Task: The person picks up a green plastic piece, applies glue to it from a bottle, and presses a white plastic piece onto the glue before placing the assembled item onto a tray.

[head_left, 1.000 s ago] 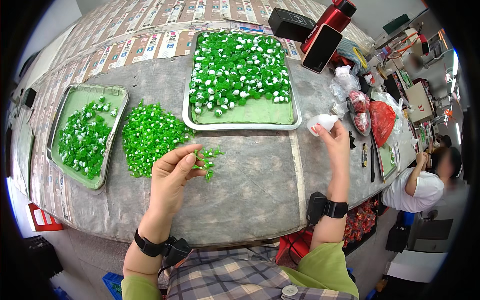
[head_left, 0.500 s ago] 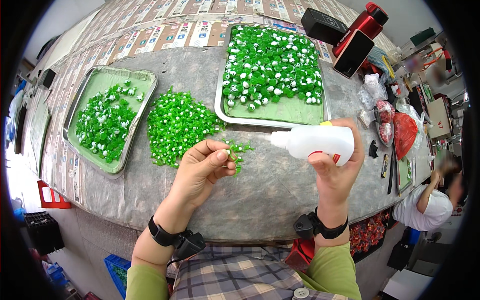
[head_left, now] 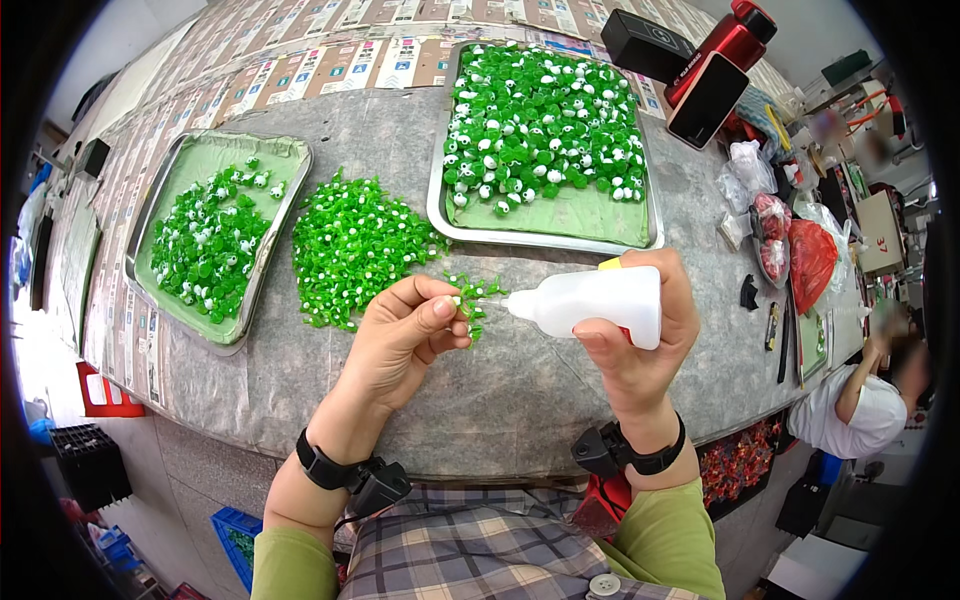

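My left hand (head_left: 403,340) pinches a small green plastic piece (head_left: 463,298) between thumb and fingertips; part of it is hidden by the fingers. My right hand (head_left: 650,350) is wrapped round a white squeeze bottle (head_left: 590,298), lying sideways. Its thin nozzle points left, close to the green piece; whether they touch I cannot tell. Just beyond my left hand lies a heap of small green plastic pieces with white spots (head_left: 360,255), and a few stray ones lie between the heap and the bottle.
A metal tray (head_left: 540,245) of green-and-white pieces with eyes stands at the back. A smaller tray (head_left: 215,150) with similar pieces sits left. Back right are a black box (head_left: 645,45), a red flask (head_left: 735,45) and a phone (head_left: 708,103). Plastic bags (head_left: 812,262) lie right; a person (head_left: 850,415) sits beyond.
My right hand has moved left with the squeeze bottle, bringing its nozzle close to the piece in my left hand. The left hand has stayed almost still.
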A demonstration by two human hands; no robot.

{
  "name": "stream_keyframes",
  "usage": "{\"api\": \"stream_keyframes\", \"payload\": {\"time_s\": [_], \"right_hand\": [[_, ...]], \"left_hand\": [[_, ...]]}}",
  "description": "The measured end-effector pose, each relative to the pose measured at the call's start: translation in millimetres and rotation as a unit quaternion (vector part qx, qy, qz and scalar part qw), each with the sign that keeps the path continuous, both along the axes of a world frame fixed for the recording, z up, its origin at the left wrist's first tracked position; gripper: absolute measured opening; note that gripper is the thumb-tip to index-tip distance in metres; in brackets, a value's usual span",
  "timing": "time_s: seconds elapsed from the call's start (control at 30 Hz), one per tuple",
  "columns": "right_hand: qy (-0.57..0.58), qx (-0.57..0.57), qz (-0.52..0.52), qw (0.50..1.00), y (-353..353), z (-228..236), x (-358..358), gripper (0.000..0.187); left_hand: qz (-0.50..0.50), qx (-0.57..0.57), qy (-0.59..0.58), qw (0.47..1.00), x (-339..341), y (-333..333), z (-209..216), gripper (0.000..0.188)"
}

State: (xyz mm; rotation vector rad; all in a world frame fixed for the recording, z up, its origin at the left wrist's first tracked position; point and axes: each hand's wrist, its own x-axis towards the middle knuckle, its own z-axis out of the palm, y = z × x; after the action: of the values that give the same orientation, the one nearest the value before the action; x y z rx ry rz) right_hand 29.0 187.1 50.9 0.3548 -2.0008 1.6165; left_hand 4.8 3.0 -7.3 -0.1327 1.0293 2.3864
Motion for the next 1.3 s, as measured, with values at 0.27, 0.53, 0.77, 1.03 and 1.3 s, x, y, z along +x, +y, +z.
{"api": "stream_keyframes", "payload": {"time_s": [0.27, 0.53, 0.77, 1.03, 1.3], "right_hand": [[0.0, 0.016, 0.001, 1.0, -1.1, 0.9, -0.6, 0.034], [0.007, 0.013, -0.01, 1.0, 3.8, -0.2, -1.9, 0.036], [-0.059, 0.0, -0.034, 0.998, 0.0, -0.7, -1.0, 0.043], [-0.003, -0.02, 0.006, 1.0, 3.8, 2.8, 0.6, 0.03], [-0.02, -0.028, 0.01, 0.999, 2.5, -1.7, -1.5, 0.03]], "left_hand": [[-0.001, -0.002, -0.004, 1.0, 0.0, 0.5, 1.4, 0.012], [-0.005, -0.01, -0.002, 1.0, -0.5, 0.4, 0.7, 0.013], [-0.01, -0.008, -0.002, 1.0, -0.1, 0.1, 1.2, 0.013], [0.044, -0.035, 0.045, 0.997, 0.0, -0.3, 1.8, 0.011], [0.054, -0.044, 0.055, 0.996, -0.2, -0.1, 1.5, 0.013]]}}
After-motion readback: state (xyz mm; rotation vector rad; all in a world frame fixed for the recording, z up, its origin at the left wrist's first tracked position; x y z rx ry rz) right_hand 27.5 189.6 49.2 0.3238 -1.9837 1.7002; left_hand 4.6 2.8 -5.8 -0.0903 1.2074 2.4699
